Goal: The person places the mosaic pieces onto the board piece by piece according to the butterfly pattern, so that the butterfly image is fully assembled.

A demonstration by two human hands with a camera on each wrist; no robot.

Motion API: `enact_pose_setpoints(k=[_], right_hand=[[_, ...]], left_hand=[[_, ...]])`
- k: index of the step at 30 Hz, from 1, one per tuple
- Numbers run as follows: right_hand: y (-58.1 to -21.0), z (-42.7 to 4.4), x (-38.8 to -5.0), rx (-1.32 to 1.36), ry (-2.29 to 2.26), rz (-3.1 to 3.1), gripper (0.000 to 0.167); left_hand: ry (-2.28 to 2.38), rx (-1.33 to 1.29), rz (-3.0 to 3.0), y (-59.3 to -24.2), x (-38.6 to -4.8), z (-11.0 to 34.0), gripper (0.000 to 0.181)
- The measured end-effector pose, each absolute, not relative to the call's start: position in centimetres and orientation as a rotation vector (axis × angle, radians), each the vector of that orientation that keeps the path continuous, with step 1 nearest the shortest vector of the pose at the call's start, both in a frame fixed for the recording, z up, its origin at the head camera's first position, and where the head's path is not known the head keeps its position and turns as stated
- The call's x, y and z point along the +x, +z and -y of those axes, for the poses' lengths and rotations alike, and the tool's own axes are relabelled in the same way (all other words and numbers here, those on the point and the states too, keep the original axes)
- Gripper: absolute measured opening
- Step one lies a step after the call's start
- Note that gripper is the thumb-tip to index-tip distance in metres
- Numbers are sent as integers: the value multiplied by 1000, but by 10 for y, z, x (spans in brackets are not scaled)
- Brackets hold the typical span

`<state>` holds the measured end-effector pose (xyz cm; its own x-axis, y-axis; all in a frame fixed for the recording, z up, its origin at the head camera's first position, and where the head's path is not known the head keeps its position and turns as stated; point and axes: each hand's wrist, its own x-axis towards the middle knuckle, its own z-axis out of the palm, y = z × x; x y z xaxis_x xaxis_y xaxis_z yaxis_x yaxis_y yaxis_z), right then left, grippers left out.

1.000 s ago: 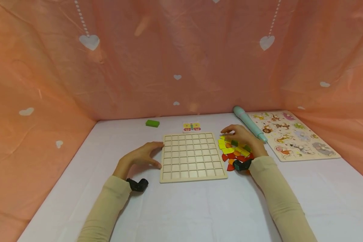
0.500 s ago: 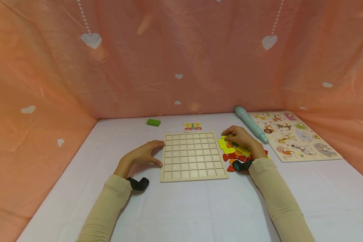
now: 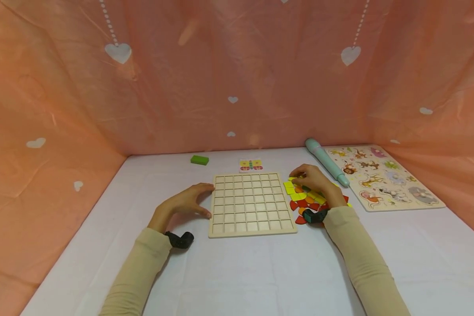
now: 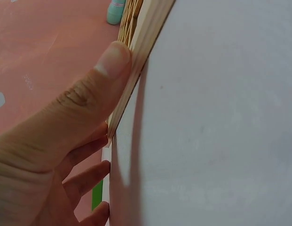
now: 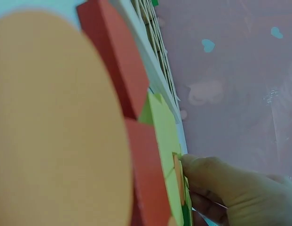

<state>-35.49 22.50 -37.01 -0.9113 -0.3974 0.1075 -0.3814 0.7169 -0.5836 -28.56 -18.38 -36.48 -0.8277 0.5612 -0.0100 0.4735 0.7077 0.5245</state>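
The square wooden grid board (image 3: 253,205) lies flat with bare cells. My left hand (image 3: 185,202) is spread at its left side; in the left wrist view, the left thumb (image 4: 113,61) touches the board's edge (image 4: 146,37). Right of the board is a heap of yellow pieces (image 3: 299,196), red pieces (image 3: 301,220) and orange ones. My right hand (image 3: 317,181) reaches over its far part, thumb and index finger bent down at yellow pieces. In the right wrist view, the right hand (image 5: 237,188) touches the heap beyond a large orange piece (image 5: 61,117); whether it pinches one is unclear.
A small butterfly-pattern card (image 3: 251,165) lies behind the board, a green block (image 3: 199,160) further left. On the right are a mint-green microphone-shaped object (image 3: 327,162) and an animal puzzle board (image 3: 387,180). Pink cloth stands behind the table.
My right thumb and index finger have come down a little onto the far yellow pieces, and the wrist has turned slightly. The left hand keeps its place at the board.
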Motion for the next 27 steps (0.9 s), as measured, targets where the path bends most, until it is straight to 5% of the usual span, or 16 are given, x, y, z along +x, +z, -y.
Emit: enact_pose_setpoints(k=[27], right_hand=[[-363, -215, -356, -720, -1043, -2982, 24]], left_hand=[[793, 798, -2741, -367, -286, 185, 89]])
